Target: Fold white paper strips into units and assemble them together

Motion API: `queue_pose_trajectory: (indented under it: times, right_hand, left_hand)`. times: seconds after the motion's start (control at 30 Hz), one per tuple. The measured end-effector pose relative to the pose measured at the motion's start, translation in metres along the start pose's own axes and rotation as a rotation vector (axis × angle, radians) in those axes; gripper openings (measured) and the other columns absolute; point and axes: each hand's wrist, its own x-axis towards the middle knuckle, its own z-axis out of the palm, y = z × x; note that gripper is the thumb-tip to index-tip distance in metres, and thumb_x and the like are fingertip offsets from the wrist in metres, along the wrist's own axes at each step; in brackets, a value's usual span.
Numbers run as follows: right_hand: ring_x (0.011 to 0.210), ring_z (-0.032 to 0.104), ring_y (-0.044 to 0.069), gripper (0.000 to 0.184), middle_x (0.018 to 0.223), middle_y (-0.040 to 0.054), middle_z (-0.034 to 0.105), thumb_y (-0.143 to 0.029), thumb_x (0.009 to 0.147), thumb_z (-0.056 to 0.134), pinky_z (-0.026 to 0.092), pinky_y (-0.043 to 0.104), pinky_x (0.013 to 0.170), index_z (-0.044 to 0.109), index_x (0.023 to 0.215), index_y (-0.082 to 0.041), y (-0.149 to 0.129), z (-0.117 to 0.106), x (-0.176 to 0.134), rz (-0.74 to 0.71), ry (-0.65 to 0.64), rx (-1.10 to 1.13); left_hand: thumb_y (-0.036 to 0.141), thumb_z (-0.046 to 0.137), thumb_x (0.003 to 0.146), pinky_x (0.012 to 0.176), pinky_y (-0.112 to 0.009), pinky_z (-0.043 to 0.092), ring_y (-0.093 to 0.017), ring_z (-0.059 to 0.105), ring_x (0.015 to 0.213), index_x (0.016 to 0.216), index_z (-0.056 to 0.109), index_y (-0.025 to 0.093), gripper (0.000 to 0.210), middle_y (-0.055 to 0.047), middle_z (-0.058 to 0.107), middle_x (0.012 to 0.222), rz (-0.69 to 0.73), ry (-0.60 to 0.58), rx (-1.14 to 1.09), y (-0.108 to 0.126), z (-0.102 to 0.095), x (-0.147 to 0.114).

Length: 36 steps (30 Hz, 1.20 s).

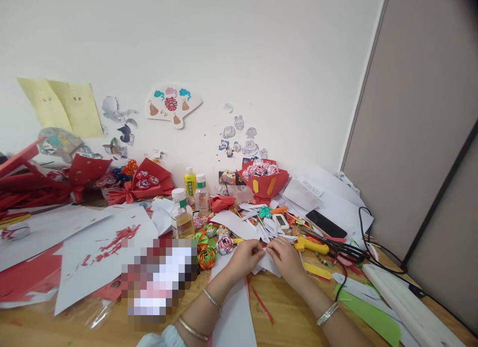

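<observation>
Hands nearly meet above the middle of the tabletop (284,314). Left hand (247,255) and right hand (286,257) both have fingertips pinched in, apparently on a small white paper (272,267). From my remote view the fingers cover most of it; I cannot tell whether it is folded or glued. My estimate: this piece is at an early stage, since no finished shape shows.

Done, as far as I can see: a red bouquet (263,185) at the wall holding pink roses (260,169), a second bouquet (153,182) further left, and loose paper flowers (207,257) near the left hand.

Stock I log as unused: white strips (271,230) heaped beyond the hands, a long sheet (236,319) partly under the left forearm, a green sheet (369,317) beside the right forearm. Glue gun (313,245) lies near the right hand, not held. How many pieces remain, I cannot judge.
</observation>
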Motion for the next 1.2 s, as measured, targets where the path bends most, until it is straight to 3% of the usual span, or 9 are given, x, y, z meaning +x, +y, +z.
queue_pose_trajectory:
  times: [0.1, 0.2, 0.37, 0.53, 0.83, 1.07, 1.2]
  right_hand:
    - [0.071, 0.047, 0.017, 0.019, 0.067, 0.0026, 0.056, -0.016, 0.081, 0.044, 0.036, 0.027, 0.062, 0.055, 0.066, -0.018, 0.001, 0.0, 0.001, -0.068, -0.004, -0.07]
    - [0.074, 0.046, 0.018, 0.019, 0.072, 0.0038, 0.056, -0.017, 0.082, 0.043, 0.036, 0.028, 0.064, 0.058, 0.071, -0.018, -0.002, -0.004, 0.0, -0.138, 0.04, -0.14]
    - [0.069, 0.047, 0.018, 0.022, 0.07, 0.0053, 0.056, -0.02, 0.084, 0.038, 0.035, 0.029, 0.062, 0.059, 0.091, -0.018, -0.007, -0.003, -0.005, -0.226, 0.145, -0.267]
    - [0.067, 0.051, 0.016, 0.024, 0.067, 0.0046, 0.058, -0.017, 0.085, 0.036, 0.036, 0.027, 0.059, 0.058, 0.095, -0.018, -0.004, 0.006, -0.009, -0.276, 0.066, -0.252]
    - [0.076, 0.052, 0.018, 0.011, 0.077, 0.0034, 0.06, -0.023, 0.079, 0.049, 0.04, 0.028, 0.066, 0.058, 0.076, -0.019, -0.004, 0.0, -0.003, -0.044, 0.147, 0.059]
    - [0.067, 0.056, 0.018, 0.01, 0.072, 0.003, 0.061, -0.025, 0.075, 0.05, 0.043, 0.027, 0.06, 0.057, 0.077, -0.019, 0.0, 0.009, -0.001, 0.216, 0.143, 0.348]
    - [0.067, 0.057, 0.018, 0.011, 0.074, 0.0033, 0.062, -0.025, 0.074, 0.05, 0.043, 0.027, 0.059, 0.057, 0.078, -0.019, 0.002, 0.012, -0.002, 0.261, 0.145, 0.416]
  left_hand:
    - [0.023, 0.047, 0.069, 0.051, -0.019, 0.032, -0.01, 0.044, 0.054, 0.06, 0.056, 0.015, 0.015, 0.002, 0.054, 0.056, -0.005, -0.034, 0.04, 0.001, 0.001, -0.002]
    - [0.02, 0.048, 0.066, 0.052, -0.02, 0.031, -0.011, 0.045, 0.054, 0.056, 0.056, 0.016, 0.013, 0.002, 0.055, 0.055, 0.001, 0.012, 0.04, 0.001, 0.001, -0.002]
    - [0.026, 0.054, 0.063, 0.05, -0.021, 0.031, -0.01, 0.045, 0.049, 0.054, 0.052, 0.016, 0.013, 0.004, 0.05, 0.049, -0.195, 0.205, -0.3, -0.005, 0.0, 0.006]
    - [0.034, 0.052, 0.065, 0.043, -0.02, 0.035, -0.009, 0.048, 0.039, 0.065, 0.048, 0.016, 0.018, 0.006, 0.049, 0.046, -0.283, 0.168, -0.473, -0.009, 0.0, 0.011]
    - [0.038, 0.064, 0.058, 0.048, -0.019, 0.041, -0.01, 0.058, 0.045, 0.069, 0.044, 0.017, 0.031, 0.005, 0.057, 0.047, -0.345, 0.021, -0.777, -0.007, 0.002, 0.009]
    - [0.039, 0.066, 0.056, 0.05, -0.02, 0.041, -0.01, 0.059, 0.047, 0.068, 0.041, 0.018, 0.035, 0.005, 0.06, 0.051, -0.3, -0.054, -0.811, -0.008, 0.006, 0.009]
    - [0.043, 0.064, 0.056, 0.049, -0.021, 0.041, -0.011, 0.058, 0.046, 0.066, 0.041, 0.018, 0.036, 0.003, 0.061, 0.052, -0.334, -0.081, -0.769, -0.005, 0.007, 0.009]
